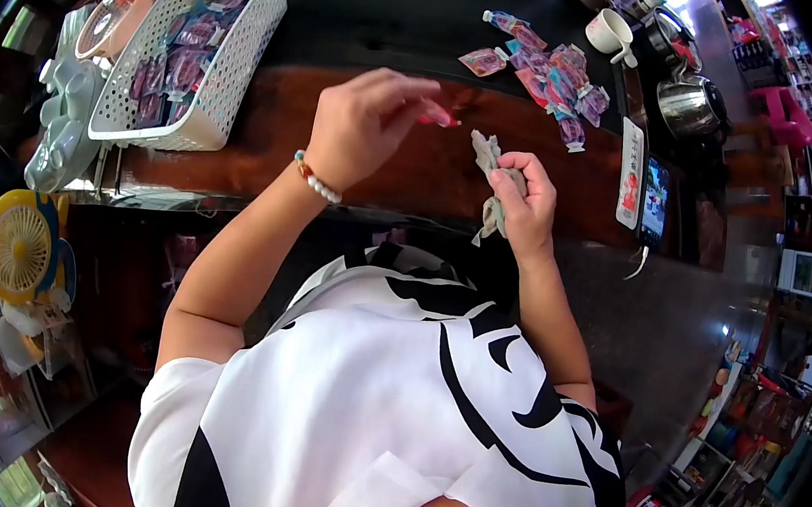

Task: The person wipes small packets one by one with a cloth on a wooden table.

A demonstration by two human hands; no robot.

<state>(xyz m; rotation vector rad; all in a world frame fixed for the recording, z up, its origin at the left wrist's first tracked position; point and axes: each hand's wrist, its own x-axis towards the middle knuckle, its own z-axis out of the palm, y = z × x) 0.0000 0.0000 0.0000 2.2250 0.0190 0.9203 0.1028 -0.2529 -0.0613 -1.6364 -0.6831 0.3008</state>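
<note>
While pinching a small red item (438, 116) with nearly closed fingertips of the left hand (366, 116), gripping a crumpled gray cloth (485, 153) with curled fingers of the right hand (530, 203).

Table (414, 180): dark top, red-brown wood along near side. White perforated basket (234, 97) at left, holding wrapped packets (188, 67). Loose heap of similar small packets (555, 79) right of centre; white mug (607, 32) near it. Phone (655, 202) at right, cable attached.
</note>
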